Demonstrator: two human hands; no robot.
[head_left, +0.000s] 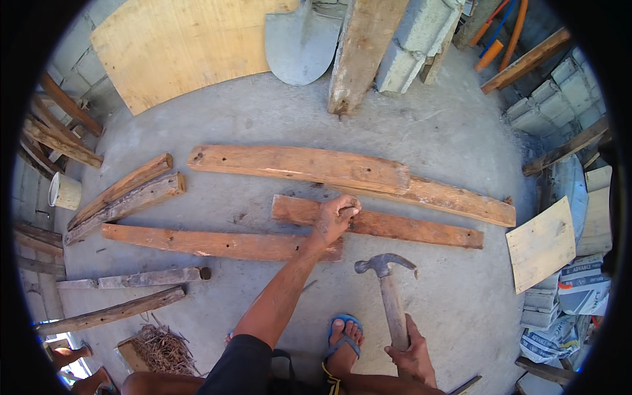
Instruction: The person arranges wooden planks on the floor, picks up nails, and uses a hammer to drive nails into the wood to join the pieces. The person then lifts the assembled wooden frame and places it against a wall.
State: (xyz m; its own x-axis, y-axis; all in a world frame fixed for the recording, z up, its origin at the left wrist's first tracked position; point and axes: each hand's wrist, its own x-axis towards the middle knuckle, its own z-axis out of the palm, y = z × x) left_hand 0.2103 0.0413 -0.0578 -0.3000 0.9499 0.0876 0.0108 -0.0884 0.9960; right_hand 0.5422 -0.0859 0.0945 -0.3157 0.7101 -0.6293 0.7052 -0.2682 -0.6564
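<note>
Hammer (392, 303) lies in your right hand (413, 359), the fingers closed around the lower part of its wooden handle, with the metal head pointing away from you and the claw turned to the right. Your left hand (337, 216) reaches forward over the middle plank (415, 229); its fingers are curled in, thumb drawn up to the forefinger, and you cannot tell from this angle whether anything is pinched between them. That plank lies on the concrete floor (447, 283), running crosswise in front of you, its left end near your wrist and its right end beyond the hammer head. The head is well clear of your left hand, on the near side of the wood.

Nearer you and to the left, a second plank (210, 242) passes under your forearm, its right end close to the middle plank. Farther off, a long plank (299, 163) lies with another plank (461, 199) beside its right end. Your foot (344, 342), in a blue sandal, is left of the hammer handle. Ahead are a shovel (299, 49) and a plywood sheet (184, 46); a white bucket (67, 191) is off to your left.
</note>
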